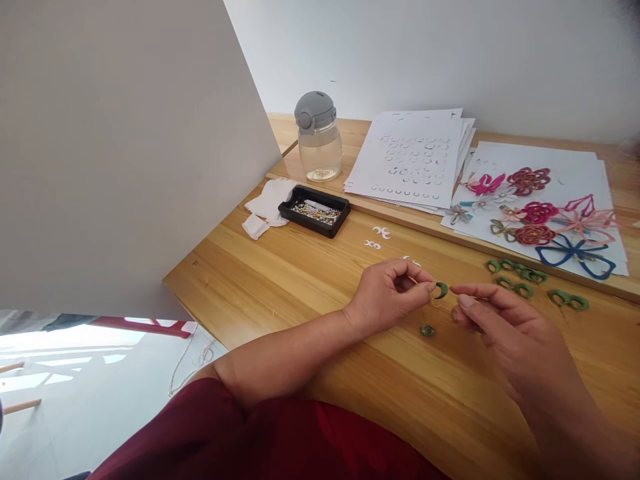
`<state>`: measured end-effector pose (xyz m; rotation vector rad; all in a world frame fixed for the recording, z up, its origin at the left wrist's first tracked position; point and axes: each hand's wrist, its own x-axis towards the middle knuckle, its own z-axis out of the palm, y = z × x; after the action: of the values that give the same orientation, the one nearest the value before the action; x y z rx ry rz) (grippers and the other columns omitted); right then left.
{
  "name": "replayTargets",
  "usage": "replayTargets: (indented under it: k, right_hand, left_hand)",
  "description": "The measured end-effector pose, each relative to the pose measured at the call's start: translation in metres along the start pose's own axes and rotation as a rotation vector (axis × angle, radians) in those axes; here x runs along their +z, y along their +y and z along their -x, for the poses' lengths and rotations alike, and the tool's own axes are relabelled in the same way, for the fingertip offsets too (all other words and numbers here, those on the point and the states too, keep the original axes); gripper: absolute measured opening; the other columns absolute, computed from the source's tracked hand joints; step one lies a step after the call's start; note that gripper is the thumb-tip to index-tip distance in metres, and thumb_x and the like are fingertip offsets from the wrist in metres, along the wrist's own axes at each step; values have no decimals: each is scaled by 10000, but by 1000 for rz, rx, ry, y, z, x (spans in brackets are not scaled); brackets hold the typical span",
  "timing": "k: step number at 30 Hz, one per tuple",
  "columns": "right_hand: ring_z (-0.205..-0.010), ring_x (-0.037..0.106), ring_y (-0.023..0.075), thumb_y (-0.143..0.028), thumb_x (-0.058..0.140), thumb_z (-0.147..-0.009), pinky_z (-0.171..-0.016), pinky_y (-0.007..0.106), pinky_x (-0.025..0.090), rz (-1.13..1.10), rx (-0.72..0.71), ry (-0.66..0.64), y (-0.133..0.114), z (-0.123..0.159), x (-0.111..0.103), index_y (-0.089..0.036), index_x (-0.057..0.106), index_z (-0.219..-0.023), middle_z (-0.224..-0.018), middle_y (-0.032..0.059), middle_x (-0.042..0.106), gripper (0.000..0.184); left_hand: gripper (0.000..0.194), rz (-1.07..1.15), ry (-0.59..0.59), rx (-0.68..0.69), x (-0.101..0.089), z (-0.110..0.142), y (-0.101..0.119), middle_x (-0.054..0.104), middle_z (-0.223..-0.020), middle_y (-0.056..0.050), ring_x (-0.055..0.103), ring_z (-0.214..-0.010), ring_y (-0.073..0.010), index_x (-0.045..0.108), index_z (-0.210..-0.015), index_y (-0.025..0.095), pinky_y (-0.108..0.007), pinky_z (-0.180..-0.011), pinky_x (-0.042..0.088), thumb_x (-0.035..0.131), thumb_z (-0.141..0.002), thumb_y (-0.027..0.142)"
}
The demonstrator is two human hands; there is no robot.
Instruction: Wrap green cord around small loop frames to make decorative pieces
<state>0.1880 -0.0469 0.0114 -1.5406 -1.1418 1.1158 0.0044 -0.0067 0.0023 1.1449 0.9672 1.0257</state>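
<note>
Between the thumb and forefinger of my left hand [383,293] is a small green crescent [442,291] that looks thread-wrapped. Just to its right, my right hand [520,343] has its thumb and forefinger brought close together; whatever they hold, if anything, is too small to make out. Fine yellowish thread ends show below the crescent. On the table under my hands lies a green ring-shaped piece [427,331]. Several similar green pieces [523,291] lie beyond my right hand, loose threads trailing from some. White crescent cut-outs [381,232] lie past my left hand, one partly hidden by it.
A black tray [337,228] of beads stands beside white tissue [270,200]. Behind it is a grey-lidded water bottle [321,152]. Paper sheets [370,160] with crescent shapes and colourful thread flowers [535,233] lie along the back. A pale panel [125,147] borders the table's left.
</note>
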Motion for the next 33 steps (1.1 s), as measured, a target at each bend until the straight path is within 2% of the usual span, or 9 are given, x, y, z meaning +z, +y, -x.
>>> replayTargets:
  k: [3, 6, 10, 16, 21, 26, 29, 33]
  right_hand:
    - [-598, 612, 147, -580, 911, -666, -542, 261, 495, -263, 163, -94, 0, -1, 3, -237, 782, -902, -649, 6, 674, 436]
    - [-586, 614, 126, -575, 949, -623, -503, 225, 483, -320, 233, -124, 1, 0, 7, -213, 787, -839, -694, 30, 707, 452]
    - [-584, 610, 107, -589, 982, -548, -482, 188, 463, -311, 276, -101, -1, 0, 9, -196, 785, -757, -710, 47, 728, 486]
    - [-611, 606, 106, -599, 1008, -454, -492, 175, 452, -333, 258, -24, -3, 1, 12, -208, 756, -685, -701, 47, 732, 520]
    - [-672, 619, 116, -595, 980, -557, -572, 188, 499, -336, 163, -16, 2, 3, 13, -225, 741, -696, -706, 26, 719, 462]
    - [-606, 612, 132, -560, 944, -640, -487, 219, 477, -387, 301, -111, 4, -3, 5, -235, 768, -805, -750, 34, 735, 405]
    - [-657, 653, 149, -585, 915, -677, -505, 225, 497, -461, 368, -218, 3, -6, 3, -248, 793, -886, -866, 63, 781, 415]
    - [-729, 675, 146, -610, 868, -748, -574, 216, 536, -484, 349, -365, 2, -4, 5, -255, 824, -940, -898, 56, 779, 405]
  left_hand:
    - [176, -147, 12, 106, 1, 4, 0, 694, -788, -23, 604, -675, -89, 704, -856, 142, -210, -653, 496, 754, -836, 310]
    - [170, -223, -5, 153, 1, 6, 2, 686, -786, -19, 587, -661, -83, 715, -834, 146, -204, -644, 484, 746, -840, 313]
    - [185, -220, -15, 121, 1, 6, 2, 676, -764, -15, 572, -636, -79, 718, -829, 145, -200, -619, 466, 746, -838, 327]
    - [221, -126, -37, 15, 4, 5, -3, 640, -697, 5, 535, -605, -74, 706, -857, 144, -191, -574, 427, 759, -822, 356]
    - [259, -18, -51, -80, 4, 3, -6, 663, -690, -2, 581, -596, -78, 701, -885, 131, -196, -576, 441, 784, -802, 362]
    - [391, 204, -75, -183, 1, -3, -1, 681, -655, 4, 630, -569, -90, 671, -867, 124, -216, -605, 512, 889, -697, 401]
    - [468, 271, -84, -232, 0, -4, 3, 678, -626, 7, 630, -551, -92, 665, -866, 124, -223, -599, 527, 922, -653, 452]
    - [560, 299, -104, -263, 0, -3, 4, 687, -634, -1, 634, -567, -93, 671, -857, 118, -232, -615, 550, 961, -580, 509]
